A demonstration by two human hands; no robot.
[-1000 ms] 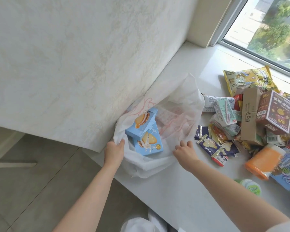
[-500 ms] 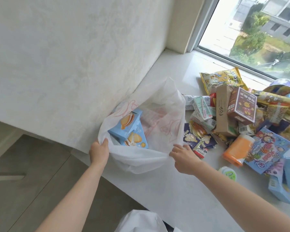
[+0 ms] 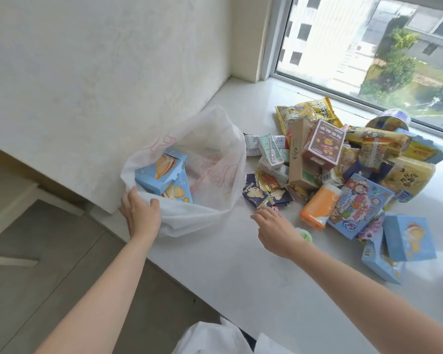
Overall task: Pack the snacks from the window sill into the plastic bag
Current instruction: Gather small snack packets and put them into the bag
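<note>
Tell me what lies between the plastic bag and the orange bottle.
In the head view, dark purple snack sachets lie on the sill between the plastic bag and the orange bottle.

Bare sill (image 3: pixel 230 264) near; snack pile (image 3: pixel 343 169) crowds the right.

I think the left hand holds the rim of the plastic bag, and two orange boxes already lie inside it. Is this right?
Not quite: the two boxes inside the plastic bag are light blue, not orange, as the head view shows. The left hand does hold the bag's rim.
</note>
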